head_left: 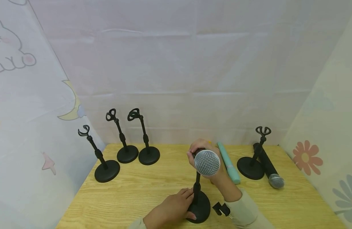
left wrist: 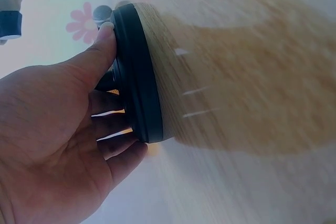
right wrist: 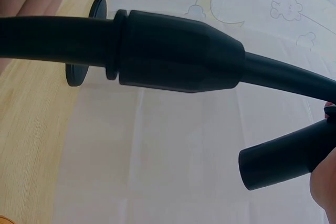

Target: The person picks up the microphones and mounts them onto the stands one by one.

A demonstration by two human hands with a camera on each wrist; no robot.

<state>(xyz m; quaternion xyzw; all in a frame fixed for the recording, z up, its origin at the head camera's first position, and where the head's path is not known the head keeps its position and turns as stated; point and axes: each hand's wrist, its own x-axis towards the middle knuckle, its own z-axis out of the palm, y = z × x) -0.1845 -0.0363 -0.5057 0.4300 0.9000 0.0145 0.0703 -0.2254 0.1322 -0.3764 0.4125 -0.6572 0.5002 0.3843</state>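
Note:
In the head view a black desk microphone stand [head_left: 201,206] stands upright near the front of the table. My left hand [head_left: 176,203] holds its round base, thumb on one side and fingers around the other; the left wrist view shows the thumb against the base's rim [left wrist: 137,72]. At the top of the stand, my right hand [head_left: 213,147] grips a black microphone with a silver mesh head [head_left: 207,163], which faces the head camera. The right wrist view shows the microphone's handle [right wrist: 283,153] beside the stand's pole [right wrist: 178,51]. The stand's clip is mostly hidden by the hand and microphone.
Several similar stands, including one with an open clip [head_left: 107,171], stand at the table's left. Right of my hand lies a mint-green tapered cylinder [head_left: 229,163]. Farther right, another stand [head_left: 251,168] has a black microphone [head_left: 268,165] lying beside it. Fabric walls [head_left: 164,79] border the table.

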